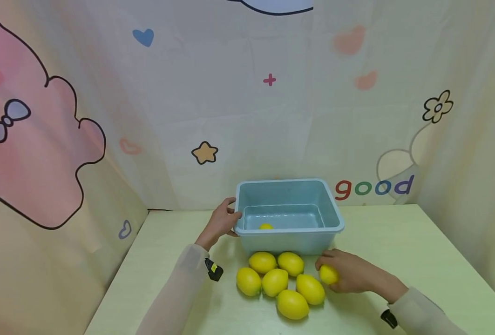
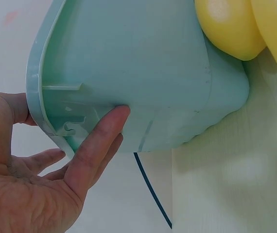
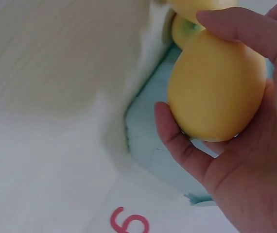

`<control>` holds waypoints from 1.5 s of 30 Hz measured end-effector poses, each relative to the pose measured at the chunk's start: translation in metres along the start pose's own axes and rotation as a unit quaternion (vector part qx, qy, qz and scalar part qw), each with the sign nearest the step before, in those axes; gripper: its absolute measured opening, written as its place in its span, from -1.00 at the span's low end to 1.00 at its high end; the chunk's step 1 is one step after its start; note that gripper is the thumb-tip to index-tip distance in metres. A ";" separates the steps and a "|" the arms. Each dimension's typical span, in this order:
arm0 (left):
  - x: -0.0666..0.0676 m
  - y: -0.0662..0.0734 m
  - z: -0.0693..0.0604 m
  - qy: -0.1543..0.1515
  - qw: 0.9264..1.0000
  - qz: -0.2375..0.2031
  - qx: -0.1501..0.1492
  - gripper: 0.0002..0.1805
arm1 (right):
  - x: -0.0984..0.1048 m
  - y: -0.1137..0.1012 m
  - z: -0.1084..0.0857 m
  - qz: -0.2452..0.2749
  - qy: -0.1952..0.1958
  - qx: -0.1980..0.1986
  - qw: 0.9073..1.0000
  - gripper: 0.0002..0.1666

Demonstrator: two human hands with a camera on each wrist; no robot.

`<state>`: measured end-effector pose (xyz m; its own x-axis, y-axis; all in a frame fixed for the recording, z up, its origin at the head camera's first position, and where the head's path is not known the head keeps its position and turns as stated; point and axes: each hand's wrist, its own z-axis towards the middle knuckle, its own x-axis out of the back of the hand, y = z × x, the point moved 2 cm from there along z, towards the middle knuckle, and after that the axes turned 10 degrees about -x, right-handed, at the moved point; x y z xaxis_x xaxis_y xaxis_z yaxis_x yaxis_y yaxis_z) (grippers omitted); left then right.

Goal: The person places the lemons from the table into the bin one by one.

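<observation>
Fingers [image 3: 181, 145] of the right hand [image 1: 354, 273] are curled round a smooth, yellow, oval lemon [image 1: 328, 274], so that's a proper grip. It's outside the bin, near its front right corner; can't tell if it's off the counter. The left hand [image 1: 219, 222] has the rim pinched at the left end of the pale blue, rectangular plastic bin [image 1: 287, 242], I'd guess to steady it.

Just in front of the bin there's a cluster of six loose yellow lemons [image 1: 274, 282] on the pale, light-wood-look counter [image 1: 419, 260]. One more yellow lemon [image 1: 266, 226] pokes into view inside the bin.

My read: this is the pick-up step of loading the bin, pretty early on. Next move probably calls for lifting high enough to clear the rim, then lowering gently while the left keeps hold.
</observation>
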<state>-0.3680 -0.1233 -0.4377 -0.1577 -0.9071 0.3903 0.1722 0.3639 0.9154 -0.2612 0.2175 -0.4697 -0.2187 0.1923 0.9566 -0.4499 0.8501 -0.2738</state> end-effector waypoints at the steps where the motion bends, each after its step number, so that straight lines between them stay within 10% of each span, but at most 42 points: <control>1: 0.000 0.000 0.000 -0.001 1.000 0.001 0.000 -0.34 | 0.002 -0.002 -0.002 -0.003 0.004 0.002 1.000 -0.53; 24: -0.001 0.003 -0.002 -0.002 1.000 0.010 -0.003 -0.35 | 0.064 -0.048 -0.024 -0.079 0.087 0.050 0.992 -0.48; 45: 0.000 -0.003 0.002 -0.006 1.000 0.000 -0.009 -0.29 | 0.116 -0.060 0.000 -0.072 0.179 0.070 0.979 -0.49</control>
<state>-0.3701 -0.1237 -0.4400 -0.1694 -0.9041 0.3923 0.1891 0.3608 0.9133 -0.2595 0.1891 -0.3421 0.1616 0.2561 0.9530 -0.5730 0.8106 -0.1206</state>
